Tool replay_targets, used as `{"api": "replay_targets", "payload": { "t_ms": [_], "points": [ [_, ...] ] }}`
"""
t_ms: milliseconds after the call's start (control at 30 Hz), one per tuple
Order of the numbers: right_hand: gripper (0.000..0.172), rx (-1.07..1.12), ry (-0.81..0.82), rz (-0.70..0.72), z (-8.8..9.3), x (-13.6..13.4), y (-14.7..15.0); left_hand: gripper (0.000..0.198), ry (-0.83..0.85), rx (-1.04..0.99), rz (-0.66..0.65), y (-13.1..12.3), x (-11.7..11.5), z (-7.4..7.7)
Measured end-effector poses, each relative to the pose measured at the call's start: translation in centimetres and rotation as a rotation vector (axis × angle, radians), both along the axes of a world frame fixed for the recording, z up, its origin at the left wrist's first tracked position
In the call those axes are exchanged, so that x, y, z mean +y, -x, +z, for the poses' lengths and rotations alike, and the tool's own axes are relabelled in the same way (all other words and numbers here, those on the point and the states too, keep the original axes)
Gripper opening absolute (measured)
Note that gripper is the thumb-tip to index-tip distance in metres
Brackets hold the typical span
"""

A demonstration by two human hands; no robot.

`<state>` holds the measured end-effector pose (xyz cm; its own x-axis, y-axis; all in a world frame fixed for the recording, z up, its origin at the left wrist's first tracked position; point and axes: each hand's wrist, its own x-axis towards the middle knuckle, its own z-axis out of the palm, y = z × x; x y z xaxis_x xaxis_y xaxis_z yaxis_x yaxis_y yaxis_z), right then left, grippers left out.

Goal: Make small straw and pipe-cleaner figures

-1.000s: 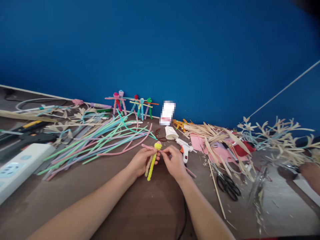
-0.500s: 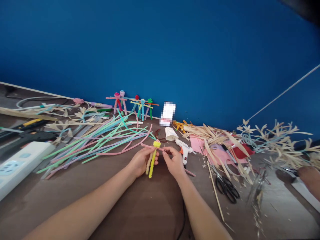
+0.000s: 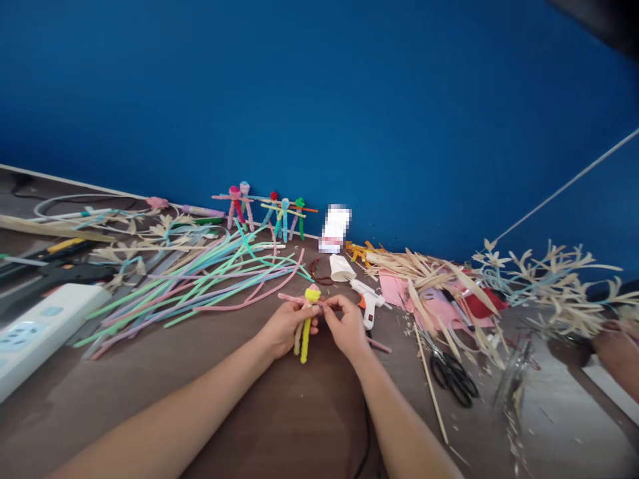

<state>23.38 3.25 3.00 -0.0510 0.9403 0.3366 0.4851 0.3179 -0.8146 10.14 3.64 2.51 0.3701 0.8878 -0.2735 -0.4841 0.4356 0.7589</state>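
A small pipe-cleaner figure (image 3: 305,339) hangs between my hands, with a yellow top, pink arms and two legs, one bright yellow and one beige. My left hand (image 3: 290,322) is closed around its body, thumb across the front. At the figure's right side, my right hand (image 3: 345,324) pinches the end of the pink arm; the fingertips mostly hide it. Just beyond my right hand lies a white glue gun (image 3: 370,301) with an orange nozzle collar. Loose pastel pipe cleaners (image 3: 200,283) spread over the table to the left.
Several finished pipe-cleaner figures (image 3: 284,218) lean against the blue wall. A white power strip (image 3: 44,332) sits at left. Black-handled scissors (image 3: 454,378), pink sheets (image 3: 424,306) and pale shavings lie at right. Another person's hand (image 3: 619,349) is at the far right edge.
The figure has shifted slightly down, and my left thumb now lies across its front. My right fingers have closed in nearer to the left hand. The other person's hand moved slightly.
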Motion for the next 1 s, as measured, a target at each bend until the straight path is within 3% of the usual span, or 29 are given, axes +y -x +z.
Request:
{"api": "replay_targets", "payload": {
  "t_ms": [233,500,767,1000],
  "points": [
    [0.008,0.061,0.032,-0.021,-0.57,0.21,0.09,0.018,-0.082,-0.021,-0.022,-0.04,-0.11,0.1],
    [0.009,0.058,-0.004,-0.014,-0.19,-0.16,0.36,0.024,-0.234,0.123,0.11,-0.12,-0.02,-0.31],
    [0.028,0.042,0.014,-0.022,-0.6,-0.07,0.2,0.025,-0.143,0.011,0.191,0.06,0.45,-0.42],
    [0.017,-0.164,0.029,0.078,-0.23,-0.42,0.02,0.023,-0.087,-0.1,0.172,0.47,0.79,-0.3]
  ]
}}
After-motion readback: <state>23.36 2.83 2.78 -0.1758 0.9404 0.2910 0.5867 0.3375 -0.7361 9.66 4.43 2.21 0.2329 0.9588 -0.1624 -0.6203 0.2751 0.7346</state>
